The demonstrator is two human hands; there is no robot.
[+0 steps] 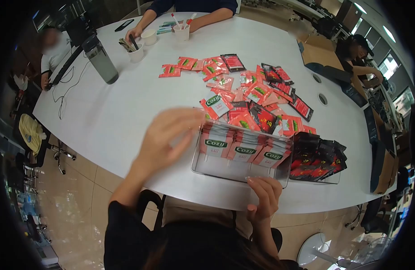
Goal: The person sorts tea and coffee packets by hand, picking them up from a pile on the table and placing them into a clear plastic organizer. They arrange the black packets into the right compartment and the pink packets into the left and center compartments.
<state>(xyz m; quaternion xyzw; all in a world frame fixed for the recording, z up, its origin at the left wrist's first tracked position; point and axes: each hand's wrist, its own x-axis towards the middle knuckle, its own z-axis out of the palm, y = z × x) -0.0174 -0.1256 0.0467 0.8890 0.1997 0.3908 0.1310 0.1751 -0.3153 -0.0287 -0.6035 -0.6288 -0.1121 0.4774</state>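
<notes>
A clear plastic bin (216, 174) stands at the table's near edge, holding rows of pink and white sachets (245, 150) printed "Cozy" along its far side. My left hand (169, 137), blurred by motion, is raised at the bin's left end, its thumb apart from its stretched fingers. Bent fingers of my right hand (265, 195) rest right at the bin's near rim, thumb apart, with nothing visible between them. Just beyond the bin lies a loose pile of red sachets (259, 92) and black sachets (263, 118). Dark packets (317, 157) fill a second clear container on the right.
A grey water bottle (100, 60) stands at left. Across the white table (140, 99), a person's hand (134, 33) is near paper cups (136, 53) with sticks; another cup (182, 32) holds pens. Open cardboard boxes (322, 51) line the right side.
</notes>
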